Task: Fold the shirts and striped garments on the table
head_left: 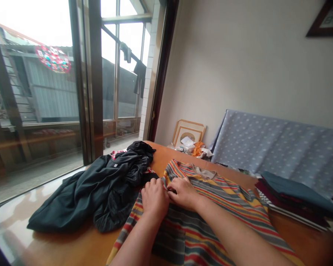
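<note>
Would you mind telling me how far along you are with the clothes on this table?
Done: a folded stack of garments sits at the right of the wooden table. In hand: the left hand and right hand are gathering fabric on a striped top, which lies spread out and not yet folded. Left: a crumpled heap of dark clothing lies unfolded beside it.

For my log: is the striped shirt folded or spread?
Spread: the striped shirt lies flat on the table, left hand and right hand at its edge.
</note>
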### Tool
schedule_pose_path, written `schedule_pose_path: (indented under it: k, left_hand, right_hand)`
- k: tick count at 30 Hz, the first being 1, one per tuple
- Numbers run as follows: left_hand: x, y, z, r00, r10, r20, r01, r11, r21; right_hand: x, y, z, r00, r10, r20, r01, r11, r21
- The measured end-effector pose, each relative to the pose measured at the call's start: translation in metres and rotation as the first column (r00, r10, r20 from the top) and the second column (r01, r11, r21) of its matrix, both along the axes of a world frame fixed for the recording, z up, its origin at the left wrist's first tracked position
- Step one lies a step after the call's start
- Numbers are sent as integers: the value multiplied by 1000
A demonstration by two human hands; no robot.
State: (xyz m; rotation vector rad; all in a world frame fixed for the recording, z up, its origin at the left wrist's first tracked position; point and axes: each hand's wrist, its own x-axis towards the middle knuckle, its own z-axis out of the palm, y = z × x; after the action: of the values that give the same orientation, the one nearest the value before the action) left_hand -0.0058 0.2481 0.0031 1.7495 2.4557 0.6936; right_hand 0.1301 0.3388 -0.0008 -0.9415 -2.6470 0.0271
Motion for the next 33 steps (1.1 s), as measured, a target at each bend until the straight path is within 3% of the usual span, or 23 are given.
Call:
schedule_pose_path:
  k: [5,11,15,20,26,33]
  left_hand:
    - [0,1,-10,992,-125,-30,126,992,21]
    - [-1,2,-20,994,-95,-50,94,995,-18]
    - [-1,2,-19,991,-110,-69,109,994,-26]
    - [-1,1,-11,991,-113,-74,113,994,5]
    - [-2,1,-7,982,-175,-75,173,984,-31]
    - [-5,7,-21,971,-207,-119,202,978,-49]
  right_hand:
    - [17,-3,-2,999,-33,10,33,999,-18]
    - [35,2,-9,995,-82,-65,77,994,-75]
    - [46,2,-14,997,-71,-38,66,991,-117]
    - [63,-4,-15,981,-143,-127,123,980,-155]
    - [95,-30,-7,937,-345,-55,333,930,-155]
    - [134,-74,-4,935,-354,31,352,909,-221]
